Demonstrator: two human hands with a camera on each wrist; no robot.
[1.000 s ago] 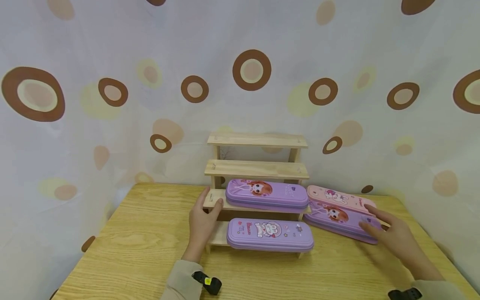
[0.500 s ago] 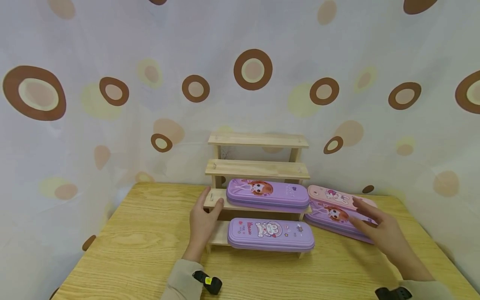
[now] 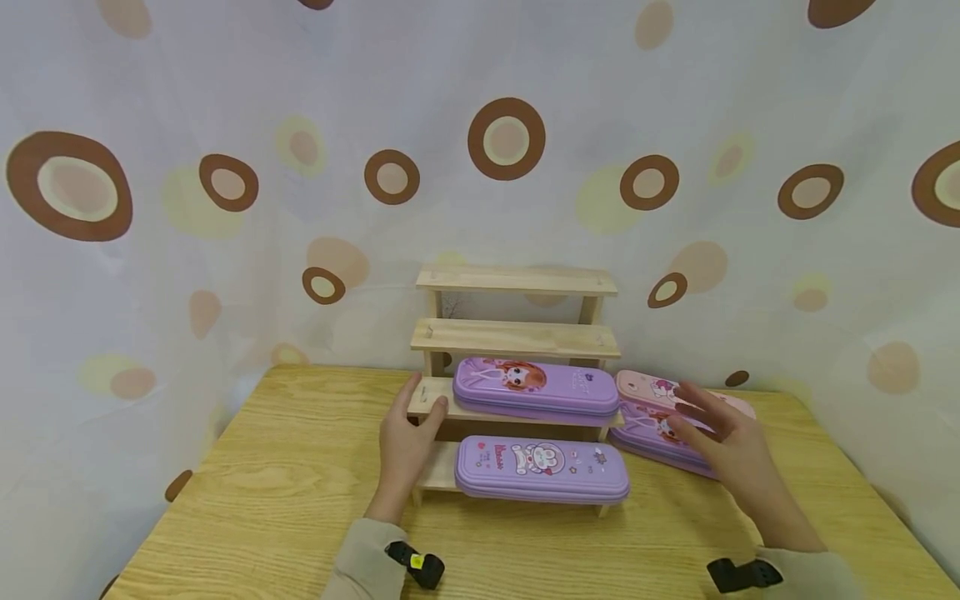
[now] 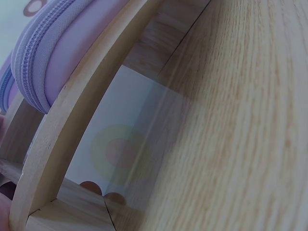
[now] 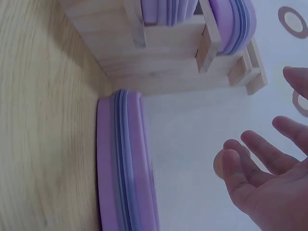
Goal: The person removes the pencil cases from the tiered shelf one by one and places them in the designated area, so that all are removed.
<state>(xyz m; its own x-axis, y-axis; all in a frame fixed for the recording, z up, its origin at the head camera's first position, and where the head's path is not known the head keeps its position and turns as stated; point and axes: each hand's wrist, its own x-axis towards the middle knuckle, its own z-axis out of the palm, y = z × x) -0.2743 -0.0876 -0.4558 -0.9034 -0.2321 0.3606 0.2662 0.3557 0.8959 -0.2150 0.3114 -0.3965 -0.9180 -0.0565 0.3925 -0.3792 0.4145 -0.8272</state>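
A stepped wooden stand stands on the table, and my left hand grips the left end of its second step from the bottom. On that step lies a purple pencil case with a red-haired doll on its lid. A lilac pencil case with a bunny picture lies on the lowest step. My right hand, fingers spread and holding nothing, hovers over another purple doll pencil case right of the stand. Behind that one is a pink pencil case. In the right wrist view the hand is apart from the purple case.
The two upper steps, including the top step, bear nothing. A patterned curtain hangs close behind the stand and around the wooden table.
My right hand has moved left across the purple and pink pencil cases on the table, its fingers staying spread. The left hand and the cases stay in place.
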